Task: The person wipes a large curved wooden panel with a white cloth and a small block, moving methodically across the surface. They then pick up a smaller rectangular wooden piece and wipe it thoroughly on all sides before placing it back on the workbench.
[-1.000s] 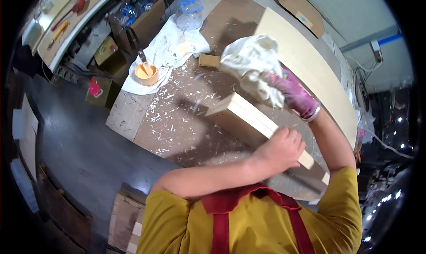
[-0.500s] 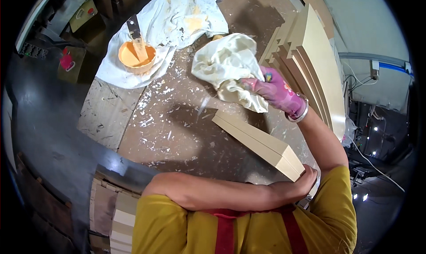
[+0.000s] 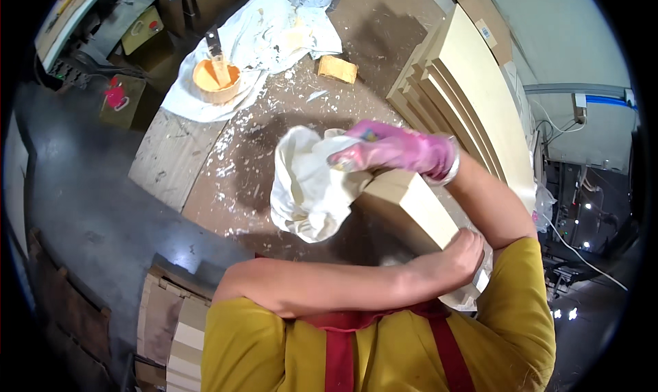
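Observation:
My right hand [image 3: 394, 151], in a pink, paint-marked glove, grips a crumpled white cloth [image 3: 305, 186]. The cloth hangs over the workbench at the far end of a long, thick beige wooden piece [image 3: 404, 203] and hides that end. My bare left hand [image 3: 466, 251] reaches across my body, its fingers curled on the near right end of this piece. An orange-yellow block [image 3: 338, 69] lies on the bench beyond the cloth.
An orange tub [image 3: 218, 82] holding a scraper stands on a stained white cloth [image 3: 267, 39] at the back left. Similar beige pieces [image 3: 473, 97] are stacked at the right. White flecks cover the brown workbench [image 3: 205, 221]. A plastic bag [image 3: 545, 203] hangs past the right edge.
My right hand has brought the white cloth nearer and to the left, uncovering the orange-yellow block. The beige piece has tilted, its near end still in my left hand.

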### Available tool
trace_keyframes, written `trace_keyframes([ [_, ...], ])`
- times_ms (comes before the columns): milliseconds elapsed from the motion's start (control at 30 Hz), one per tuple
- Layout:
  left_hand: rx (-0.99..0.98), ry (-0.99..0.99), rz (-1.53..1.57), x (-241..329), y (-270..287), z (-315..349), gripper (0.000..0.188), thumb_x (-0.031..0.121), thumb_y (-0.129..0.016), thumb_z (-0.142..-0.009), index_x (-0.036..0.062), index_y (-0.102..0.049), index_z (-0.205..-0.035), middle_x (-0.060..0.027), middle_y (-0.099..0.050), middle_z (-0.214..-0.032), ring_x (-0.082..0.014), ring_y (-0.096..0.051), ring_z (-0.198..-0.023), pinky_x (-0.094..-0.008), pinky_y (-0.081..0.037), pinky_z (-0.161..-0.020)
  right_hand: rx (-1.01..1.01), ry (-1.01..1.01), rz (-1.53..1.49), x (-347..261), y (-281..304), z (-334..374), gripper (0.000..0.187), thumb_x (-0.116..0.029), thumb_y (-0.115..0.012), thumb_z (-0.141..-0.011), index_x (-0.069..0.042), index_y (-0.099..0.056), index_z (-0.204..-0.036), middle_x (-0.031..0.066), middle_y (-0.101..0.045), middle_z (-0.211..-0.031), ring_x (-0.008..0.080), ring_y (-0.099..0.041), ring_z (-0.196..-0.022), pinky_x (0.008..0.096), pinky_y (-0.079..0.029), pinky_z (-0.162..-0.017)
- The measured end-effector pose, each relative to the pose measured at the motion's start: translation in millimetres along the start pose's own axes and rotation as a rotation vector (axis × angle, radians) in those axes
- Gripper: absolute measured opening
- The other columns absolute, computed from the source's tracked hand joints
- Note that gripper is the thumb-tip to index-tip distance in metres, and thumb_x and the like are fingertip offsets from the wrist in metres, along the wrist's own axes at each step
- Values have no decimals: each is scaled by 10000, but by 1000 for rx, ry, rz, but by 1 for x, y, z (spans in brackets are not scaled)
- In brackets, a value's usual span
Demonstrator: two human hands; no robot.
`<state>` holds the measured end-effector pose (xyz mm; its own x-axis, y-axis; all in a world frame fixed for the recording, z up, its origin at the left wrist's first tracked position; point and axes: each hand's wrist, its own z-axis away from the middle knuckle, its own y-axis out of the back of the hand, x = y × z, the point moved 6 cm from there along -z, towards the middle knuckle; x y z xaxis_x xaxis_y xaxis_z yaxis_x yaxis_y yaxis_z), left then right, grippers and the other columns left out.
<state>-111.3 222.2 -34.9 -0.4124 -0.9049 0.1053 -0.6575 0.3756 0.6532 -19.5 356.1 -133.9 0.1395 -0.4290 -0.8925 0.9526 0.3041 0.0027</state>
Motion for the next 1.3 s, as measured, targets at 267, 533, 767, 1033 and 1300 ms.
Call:
trace_keyframes([
  [267,-138,-12,145,60,0,7,119,208,-555,-728,95,-583,-701,-12,-493,-703,-159,-458,-683,-287,-330,-556,-129,-80,162,-33,-78,2,678,-585,-510,-903,-40,-487,-1305,119,-581,-1093,199,-603,-851,282,-525,-647],
  [533,-150,-29,83,53,23,13,117,210,-569,-752,94,-576,-740,10,-461,-692,-144,-478,-708,-265,-333,-606,454,121,117,-75,-65,153,920,-700,-515,-821,-54,-332,-1449,190,-457,-1381,308,-525,-1197,427,-463,-954],
  [767,175,79,537,-22,104,62,195,172,-646,-698,73,-657,-866,-73,-628,-885,-219,-606,-889,-311,-505,-714,656,-172,-27,-18,-124,218,1108,-689,-660,-710,-53,-206,-1495,175,-383,-1455,308,-417,-1318,431,-374,-1047],
  [1033,-335,791,266,-128,42,202,421,247,-722,-763,38,-552,-1087,-145,-590,-1102,-310,-540,-1100,-440,-421,-936,697,-455,704,-59,-132,157,690,-252,-775,-754,-50,-405,-1301,203,-639,-1086,373,-658,-926,428,-551,-749],
  [1300,167,1342,5,-145,176,279,409,119,-681,-838,-7,-530,-1197,-197,-646,-1012,-307,-643,-930,-364,-486,-801,683,-259,916,-52,-184,158,567,-152,-771,-702,-47,-456,-1162,146,-666,-1022,334,-681,-819,408,-545,-695],
])
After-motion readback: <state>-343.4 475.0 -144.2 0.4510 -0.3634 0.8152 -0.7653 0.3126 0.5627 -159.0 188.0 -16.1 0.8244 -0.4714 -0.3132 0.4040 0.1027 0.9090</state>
